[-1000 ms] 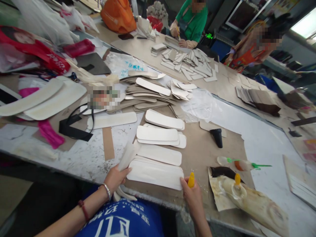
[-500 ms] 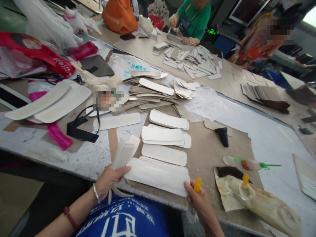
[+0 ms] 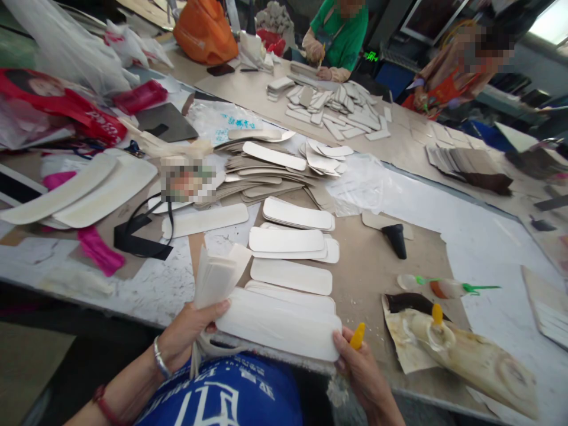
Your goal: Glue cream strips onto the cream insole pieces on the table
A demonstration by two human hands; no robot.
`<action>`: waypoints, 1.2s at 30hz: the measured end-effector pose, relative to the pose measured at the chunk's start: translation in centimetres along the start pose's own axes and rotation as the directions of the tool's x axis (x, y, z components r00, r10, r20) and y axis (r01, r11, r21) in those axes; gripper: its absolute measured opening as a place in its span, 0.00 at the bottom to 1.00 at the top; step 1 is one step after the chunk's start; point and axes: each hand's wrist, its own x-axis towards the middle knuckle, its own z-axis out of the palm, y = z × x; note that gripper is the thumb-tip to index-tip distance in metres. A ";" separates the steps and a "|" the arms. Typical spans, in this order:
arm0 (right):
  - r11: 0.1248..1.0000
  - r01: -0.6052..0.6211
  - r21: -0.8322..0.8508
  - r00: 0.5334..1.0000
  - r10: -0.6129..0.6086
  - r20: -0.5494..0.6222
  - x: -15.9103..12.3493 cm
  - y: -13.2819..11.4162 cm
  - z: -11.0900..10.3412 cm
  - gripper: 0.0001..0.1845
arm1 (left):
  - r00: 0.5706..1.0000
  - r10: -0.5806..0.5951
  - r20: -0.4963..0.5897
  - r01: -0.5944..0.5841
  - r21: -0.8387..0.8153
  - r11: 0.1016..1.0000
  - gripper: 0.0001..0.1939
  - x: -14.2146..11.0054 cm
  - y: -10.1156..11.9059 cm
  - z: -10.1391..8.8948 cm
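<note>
A long white panel with rounded corners [image 3: 279, 325] is held level between my two hands at the table's front edge. My left hand [image 3: 190, 328] is closed, its thumb on the panel's left end, and it also grips a fanned bundle of thin white strips [image 3: 217, 275]. At the right end, my right hand [image 3: 361, 364] pinches the panel. A tool with a yellow tip [image 3: 357, 336] sticks up from that same hand; its lower part is hidden. Just beyond lie similar white panels [image 3: 290, 277] in short stacks.
Piled grey-white pieces [image 3: 261, 171] lie further back. To the right are a black cone-shaped object [image 3: 396, 239], a small bottle with a green tip [image 3: 448, 288] and a stained glue-like container [image 3: 470, 349]. Across the table, a person in green [image 3: 341, 35] handles pieces.
The held panel has come slightly down and left in view, with both hands still on it. The strips in my left hand look more fanned. The view has shifted a little.
</note>
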 end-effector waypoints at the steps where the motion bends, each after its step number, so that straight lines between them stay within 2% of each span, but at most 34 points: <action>1: 0.999 -0.008 0.034 1.000 0.007 0.017 0.1 0.3 -0.1 0.24 | 0.998 -0.046 0.044 0.047 -0.033 0.998 0.20 0.1 0.0 0.0; 3: 0.997 -0.032 0.077 0.999 0.029 0.037 0.4 0.8 -0.1 0.24 | 0.990 -0.102 0.101 0.111 -0.089 0.990 0.19 0.4 0.0 -0.1; 5: 0.996 -0.057 0.067 0.998 0.055 0.026 0.7 1.0 -0.1 0.25 | 0.989 -0.100 0.106 0.112 -0.112 0.987 0.18 1.0 -0.1 -0.2; 9: 0.992 -0.077 -0.097 0.994 0.070 -0.078 1.7 0.9 -0.3 0.27 | 0.996 0.009 0.093 -0.007 -0.014 1.000 0.19 1.8 -0.3 -0.2; 13: 0.973 -0.062 -0.222 0.981 0.019 -0.194 3.0 0.2 -0.8 0.29 | 0.994 0.080 0.075 -0.084 0.050 0.995 0.21 2.9 -0.1 0.2; 18: 0.942 0.027 -0.334 0.965 -0.112 -0.239 4.9 -2.5 -1.4 0.25 | 0.985 0.166 -0.053 -0.159 0.122 0.980 0.21 5.2 0.3 1.4; 22: 0.911 0.034 -0.411 0.950 -0.158 -0.270 6.9 -3.9 -2.1 0.23 | 0.965 0.213 -0.156 -0.181 0.196 0.964 0.21 6.1 0.1 2.1; 27: 0.910 0.019 -0.414 0.960 -0.132 -0.245 8.3 -4.2 -2.4 0.20 | 0.955 0.236 -0.181 -0.191 0.234 0.953 0.24 6.2 -0.2 2.7; 36: 0.943 0.034 -0.331 0.987 -0.084 -0.138 7.2 -4.7 -0.7 0.22 | 0.945 0.263 -0.196 -0.201 0.291 0.936 0.24 7.3 0.6 2.8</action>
